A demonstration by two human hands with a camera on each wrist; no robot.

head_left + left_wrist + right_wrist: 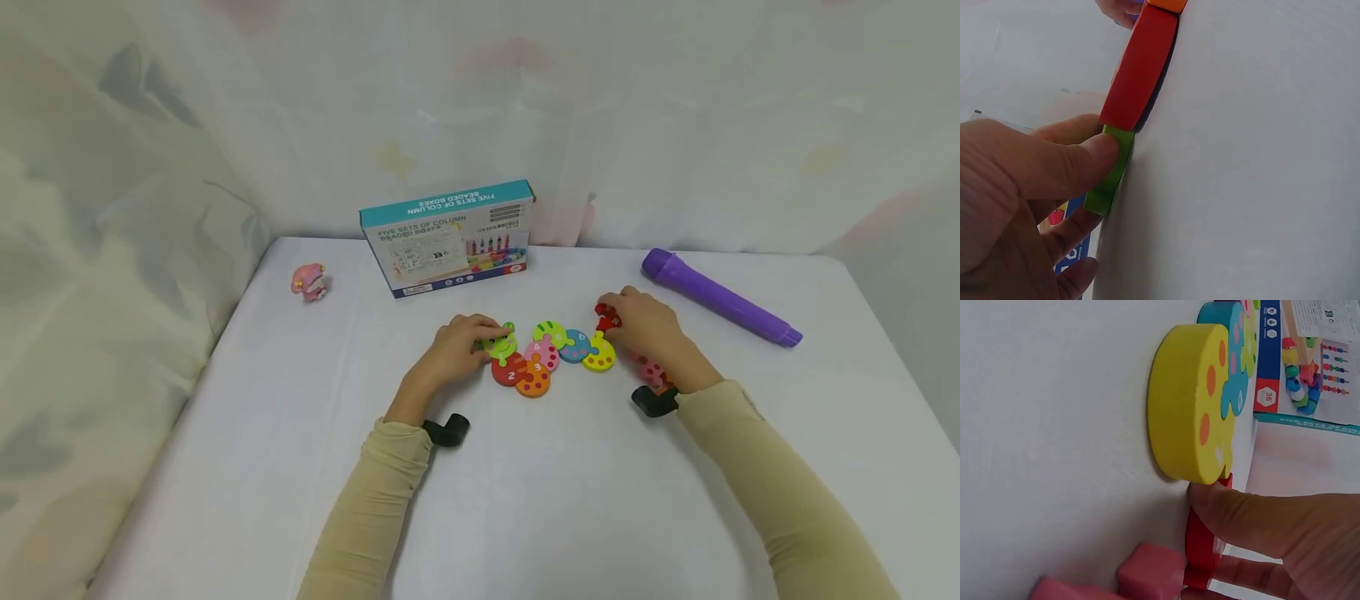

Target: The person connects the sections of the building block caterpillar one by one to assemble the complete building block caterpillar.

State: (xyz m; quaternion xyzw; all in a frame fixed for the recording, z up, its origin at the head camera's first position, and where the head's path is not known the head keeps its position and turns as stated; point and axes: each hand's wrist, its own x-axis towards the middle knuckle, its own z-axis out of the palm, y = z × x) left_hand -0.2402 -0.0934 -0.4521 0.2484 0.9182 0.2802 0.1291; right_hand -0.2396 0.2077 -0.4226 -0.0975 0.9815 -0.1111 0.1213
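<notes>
A chain of joined wooden caterpillar puzzle pieces lies in the middle of the table in the head view. At its left end my left hand (pixel 450 350) pinches the green face piece (pixel 501 345), thumb on its edge in the left wrist view. A red piece (pixel 1138 69) joins it, followed by orange (pixel 533 381), pink (pixel 542 355), light green, blue (pixel 575 347) and yellow (pixel 599 357) ones. My right hand (pixel 648 325) pinches another red piece (pixel 1200 540) beside the yellow one; whether they interlock is hidden. Pink pieces (pixel 1150 572) lie below that hand.
A bead-set box (pixel 450 242) stands at the back of the table (pixel 555 500). A purple tube-shaped toy (pixel 723 298) lies at the back right. At the back left sits a small pink figurine (pixel 309 282). An orange piece (pixel 666 383) is partly hidden by the right wrist.
</notes>
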